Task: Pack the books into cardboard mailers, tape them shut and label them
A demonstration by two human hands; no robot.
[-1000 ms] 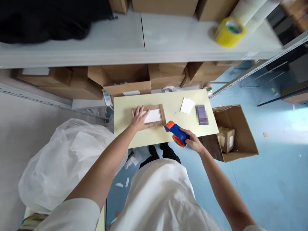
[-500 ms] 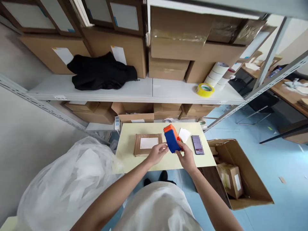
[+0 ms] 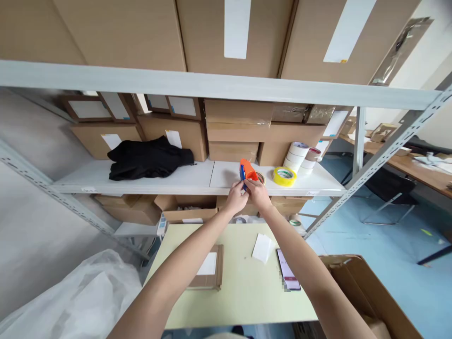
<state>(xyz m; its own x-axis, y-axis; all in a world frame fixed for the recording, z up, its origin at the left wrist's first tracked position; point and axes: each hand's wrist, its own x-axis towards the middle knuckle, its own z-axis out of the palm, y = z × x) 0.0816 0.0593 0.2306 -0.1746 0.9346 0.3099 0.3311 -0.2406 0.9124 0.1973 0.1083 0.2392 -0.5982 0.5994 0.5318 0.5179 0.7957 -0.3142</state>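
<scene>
An orange and blue tape dispenser (image 3: 248, 170) is held up at the front edge of the middle shelf. My left hand (image 3: 237, 197) is closed on its blue side, with the fingertips bunched low. Gripping it from the right, my right hand (image 3: 258, 192) covers much of its lower part. A tape roll (image 3: 261, 178) shows just behind the right hand; whether it sits in the dispenser or on the shelf, I cannot tell. Below, on the pale yellow table (image 3: 243, 301), lie a taped cardboard box (image 3: 218, 268) with a white label, white paper slips (image 3: 262, 248) and a phone (image 3: 290, 273).
On the middle shelf (image 3: 197, 176) are black cloth (image 3: 148, 157), a yellow tape roll (image 3: 284, 176) and stacked white tape rolls (image 3: 297, 155). Cardboard boxes fill the racks. A big open carton (image 3: 370, 292) stands right of the table, white plastic wrap (image 3: 81, 296) left.
Both hands have carried the tape dispenser forward and up, from above the table to the shelf edge. It has turned, showing less of its blue side. My view has tilted upward.
</scene>
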